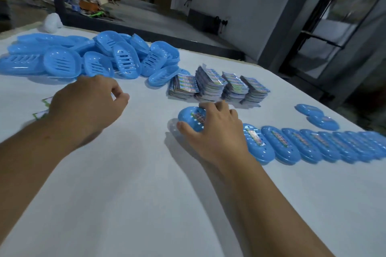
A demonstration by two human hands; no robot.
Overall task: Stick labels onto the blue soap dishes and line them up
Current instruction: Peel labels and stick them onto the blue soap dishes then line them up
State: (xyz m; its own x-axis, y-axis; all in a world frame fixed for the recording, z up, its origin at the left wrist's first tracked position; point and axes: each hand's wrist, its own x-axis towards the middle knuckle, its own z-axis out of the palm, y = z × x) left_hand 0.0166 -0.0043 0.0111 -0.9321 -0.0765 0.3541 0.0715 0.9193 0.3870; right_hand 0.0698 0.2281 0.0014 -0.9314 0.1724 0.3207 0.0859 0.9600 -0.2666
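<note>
Right hand [217,131] gripping labelled dish [191,118] at row [313,146] end; left hand [85,106] hovering, fingers [120,95] loosely curled, empty.

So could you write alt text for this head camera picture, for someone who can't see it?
A person's right hand holds a labelled blue soap dish at the left end of a row of labelled dishes on a white table. The left hand reaches toward a pile of unlabelled dishes, with label stacks behind.

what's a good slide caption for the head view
Right hand sets a labelled soap dish beside the row.
</note>
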